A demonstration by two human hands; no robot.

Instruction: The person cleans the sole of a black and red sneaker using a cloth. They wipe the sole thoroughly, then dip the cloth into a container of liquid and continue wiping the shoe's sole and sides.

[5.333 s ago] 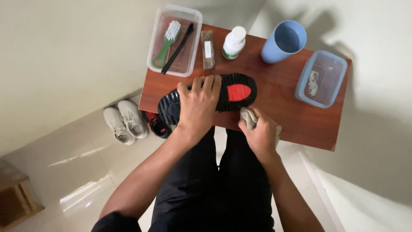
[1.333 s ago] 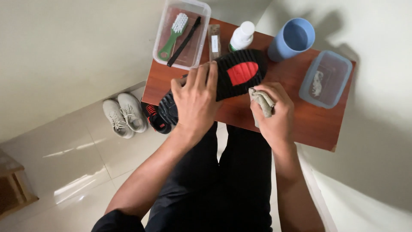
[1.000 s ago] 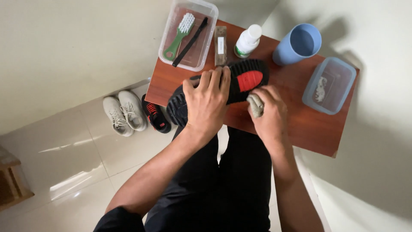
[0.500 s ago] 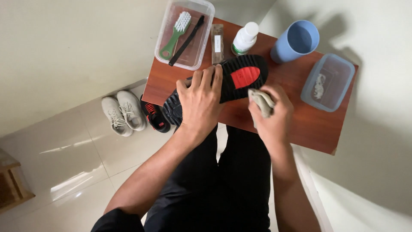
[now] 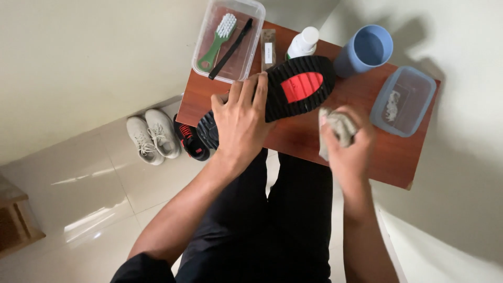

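Ridged black rubber shoe sole (image 5: pixel 293 91) with its red patch is pinned under your left hand (image 5: pixel 242 123); your right hand (image 5: pixel 350 149) is clenched around a crumpled grey cloth (image 5: pixel 339 128) on the wooden table (image 5: pixel 398 157).

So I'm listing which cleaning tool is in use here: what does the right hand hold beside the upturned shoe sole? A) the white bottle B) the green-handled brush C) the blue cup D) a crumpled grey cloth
D: the right hand grips a crumpled grey cloth next to the black shoe, while the green-handled brush lies in its clear container.

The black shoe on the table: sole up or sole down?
Sole up: the black shoe shows its ridged tread and red patch, pinned by the left hand.
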